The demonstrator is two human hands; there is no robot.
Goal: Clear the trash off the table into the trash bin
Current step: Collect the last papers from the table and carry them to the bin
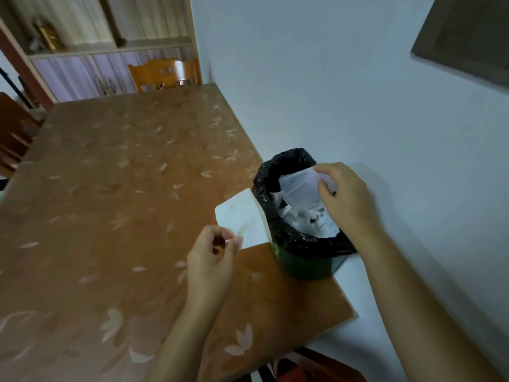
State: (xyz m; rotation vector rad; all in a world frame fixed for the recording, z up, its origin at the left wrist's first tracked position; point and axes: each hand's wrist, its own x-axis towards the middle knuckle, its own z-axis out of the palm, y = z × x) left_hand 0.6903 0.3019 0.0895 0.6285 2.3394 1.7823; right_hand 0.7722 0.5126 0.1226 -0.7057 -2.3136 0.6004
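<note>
My left hand (212, 255), low in the middle of the frame, pinches a white tissue (242, 216) between thumb and fingertips, above the brown table (110, 175). Just right of it stands the green trash bin (303, 267) with a black bag. My right hand (344, 199) is over the bin, fingers bent, pinching the edge of a sheet of paper (298, 183) inside it.

Single view: head-worn, wide-angle. Faces forward and down over brown leaf-patterned table (115, 194), close above its near right corner.
</note>
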